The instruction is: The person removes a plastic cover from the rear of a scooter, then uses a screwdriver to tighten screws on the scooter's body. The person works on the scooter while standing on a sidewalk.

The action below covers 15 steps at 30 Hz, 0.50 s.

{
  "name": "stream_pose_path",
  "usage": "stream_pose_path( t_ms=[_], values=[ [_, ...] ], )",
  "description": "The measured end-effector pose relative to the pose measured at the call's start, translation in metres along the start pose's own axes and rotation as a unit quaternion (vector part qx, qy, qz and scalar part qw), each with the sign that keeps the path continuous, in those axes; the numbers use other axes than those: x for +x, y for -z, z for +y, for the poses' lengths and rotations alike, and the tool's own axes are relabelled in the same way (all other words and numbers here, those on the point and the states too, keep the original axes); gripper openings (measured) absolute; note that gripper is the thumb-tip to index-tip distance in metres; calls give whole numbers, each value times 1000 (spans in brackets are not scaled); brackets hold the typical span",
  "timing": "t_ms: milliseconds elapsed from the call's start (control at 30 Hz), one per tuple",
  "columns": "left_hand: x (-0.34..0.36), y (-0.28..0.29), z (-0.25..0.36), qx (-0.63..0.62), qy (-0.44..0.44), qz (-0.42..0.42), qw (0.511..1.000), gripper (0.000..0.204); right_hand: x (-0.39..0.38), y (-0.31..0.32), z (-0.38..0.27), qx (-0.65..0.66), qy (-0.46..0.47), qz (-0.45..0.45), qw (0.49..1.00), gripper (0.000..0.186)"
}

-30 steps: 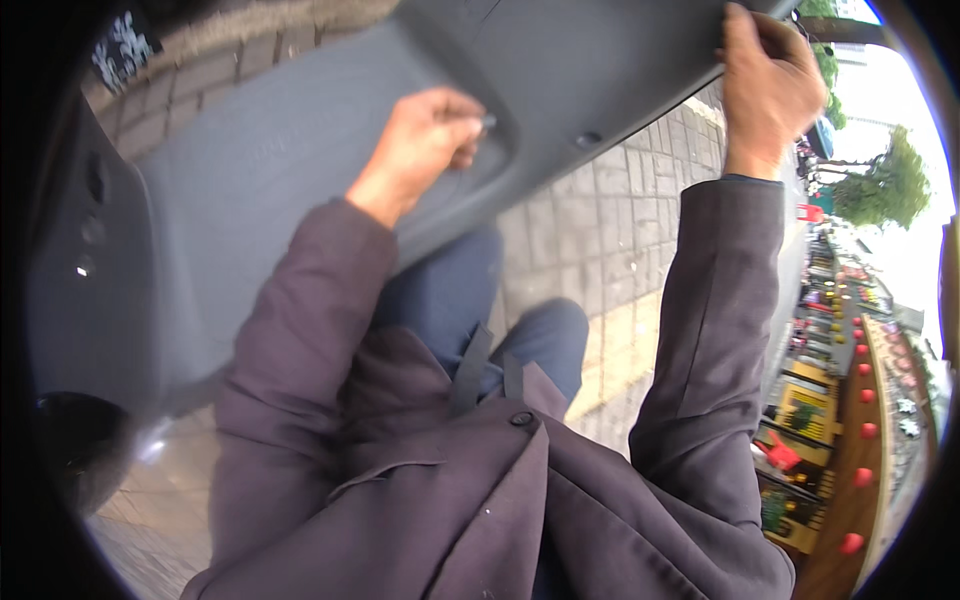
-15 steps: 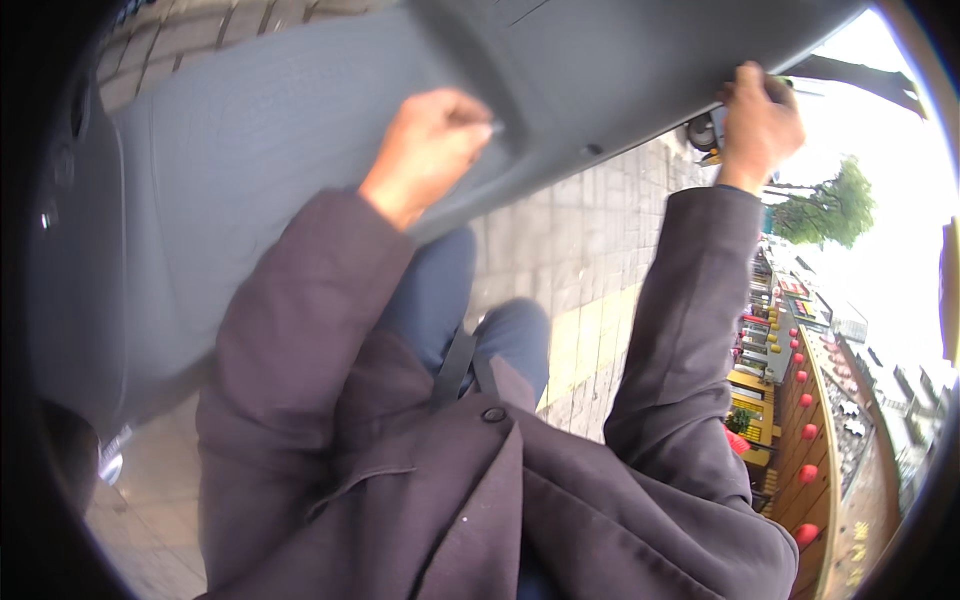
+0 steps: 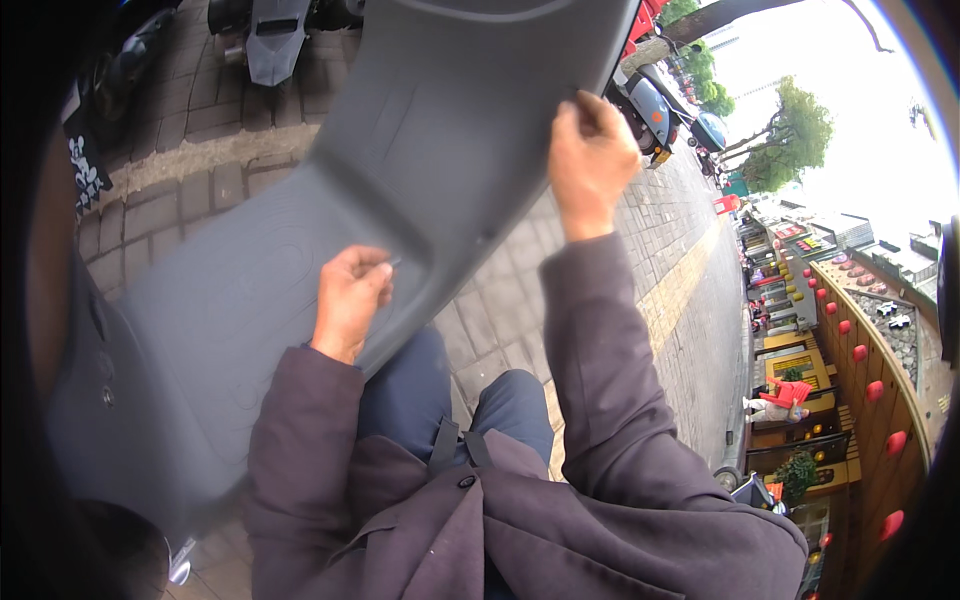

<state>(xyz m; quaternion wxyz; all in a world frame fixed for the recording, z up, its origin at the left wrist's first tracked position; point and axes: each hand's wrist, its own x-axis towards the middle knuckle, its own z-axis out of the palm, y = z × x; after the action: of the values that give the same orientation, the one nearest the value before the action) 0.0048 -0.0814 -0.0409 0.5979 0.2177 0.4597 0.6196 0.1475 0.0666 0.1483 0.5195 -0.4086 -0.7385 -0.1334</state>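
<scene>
A large grey moulded plastic scooter footboard (image 3: 255, 270) fills the left and middle of the view, bending up into a smooth front panel (image 3: 450, 120). My left hand (image 3: 350, 295) is over the footboard near the bend, thumb and fingers pinched together. A tiny pale tip (image 3: 395, 262) shows at its fingertips, too small to name. Against the right edge of the front panel, my right hand (image 3: 595, 160) is closed with bent fingers. Something dark shows by its fingertips, but I cannot make out what it is. A small round hole (image 3: 484, 239) sits near the panel's edge.
My knees (image 3: 515, 405) are close beside the footboard, above brick paving (image 3: 480, 330). Parked scooters (image 3: 650, 110) stand beyond the panel at right, and another vehicle (image 3: 278, 45) at the top left. A person in red (image 3: 785, 395) is at far right, by a building hung with red lanterns.
In the picture, both hands have shifted left and lower, and the scooter appears at a steeper slant. My left hand still pinches; my right remains at the panel's edge.
</scene>
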Motion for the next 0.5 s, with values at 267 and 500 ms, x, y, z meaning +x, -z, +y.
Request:
stream_pose_path(
  t_ms=[267, 500],
  values=[
    [-3, -4, 4, -7, 3, -2, 1000, 12, -14, -20, -17, 140, -160, 61, 975, 26],
    [-4, -5, 3, -4, 1, -7, 1000, 11, -10, -19, -17, 163, -194, 51, 966, 22]
  ],
)
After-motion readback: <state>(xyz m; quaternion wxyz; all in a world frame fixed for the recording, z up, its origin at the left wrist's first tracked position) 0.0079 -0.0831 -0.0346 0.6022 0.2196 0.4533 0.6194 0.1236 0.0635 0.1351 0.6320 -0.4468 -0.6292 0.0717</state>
